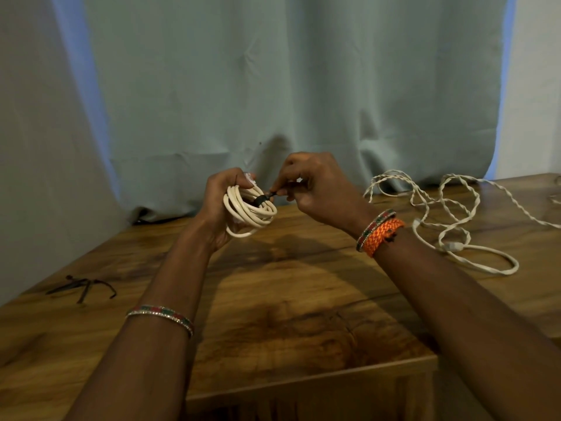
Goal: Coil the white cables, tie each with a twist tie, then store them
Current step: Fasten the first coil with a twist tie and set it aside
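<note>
Coiled white cable (250, 208) gripped by left hand (218, 205), right hand (315, 189) pinching twist tie (267, 197)

Surface (273, 299) bare at centre between both forearms. Loose cable (440, 214) sprawls across the right side; spare ties (82, 287) lie near the left edge. Curtain (273, 86) closes the rear.

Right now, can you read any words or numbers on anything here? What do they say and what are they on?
No words, numbers or signs can be read anywhere in this picture.
Coiled white cable: no print shows. A small white tag-like bit by the left hand is too blurred to read.
Black twist tie, pinched by the right hand: plain.
Loose white cables, spare ties, wooden table, curtain: no writing.
</note>
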